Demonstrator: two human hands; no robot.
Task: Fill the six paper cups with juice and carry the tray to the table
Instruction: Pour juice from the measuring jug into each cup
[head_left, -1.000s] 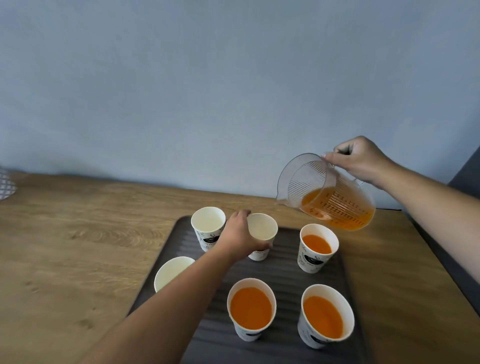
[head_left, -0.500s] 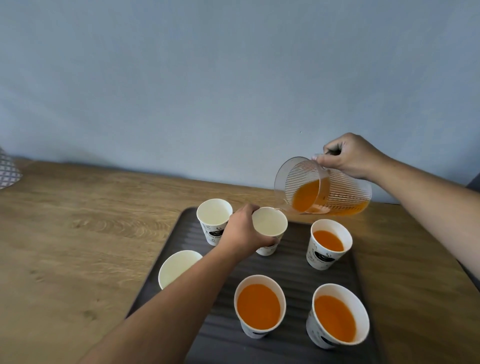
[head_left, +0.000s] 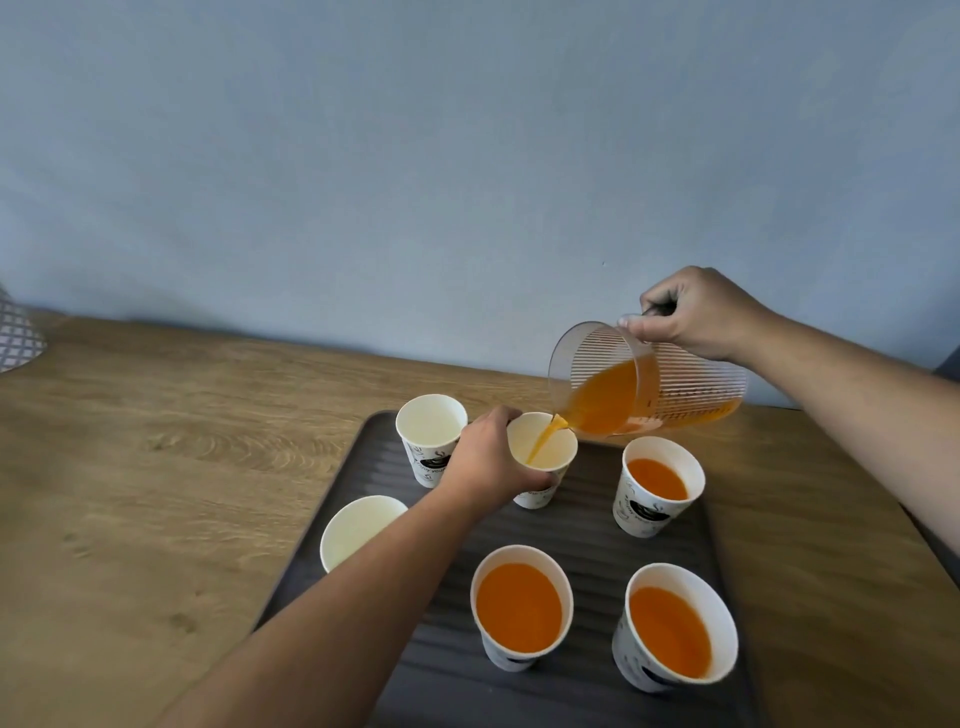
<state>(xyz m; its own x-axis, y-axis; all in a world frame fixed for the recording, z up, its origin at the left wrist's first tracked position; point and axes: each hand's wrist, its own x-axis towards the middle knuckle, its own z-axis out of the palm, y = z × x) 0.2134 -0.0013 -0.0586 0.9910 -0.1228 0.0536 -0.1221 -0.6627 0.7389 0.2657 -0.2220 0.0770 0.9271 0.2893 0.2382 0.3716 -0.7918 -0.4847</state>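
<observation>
Six white paper cups stand on a dark ribbed tray (head_left: 582, 525). My left hand (head_left: 485, 462) grips the back middle cup (head_left: 550, 452). My right hand (head_left: 696, 312) holds a clear plastic jug (head_left: 649, 384) by its handle, tilted to the left, and a thin stream of orange juice (head_left: 543, 441) runs from its spout into that cup. Three cups hold juice: back right (head_left: 657, 480), front middle (head_left: 519, 605) and front right (head_left: 672, 629). The back left cup (head_left: 431, 431) and the front left cup (head_left: 358, 530) look empty.
The tray lies on a wooden counter (head_left: 156, 493) against a blue-grey wall (head_left: 415, 182). A patterned object (head_left: 15, 338) shows at the far left edge. A dark surface (head_left: 950, 364) borders the counter on the right.
The jug has tipped further over the back middle cup and juice now streams into it. My left hand keeps its grip on that cup.
</observation>
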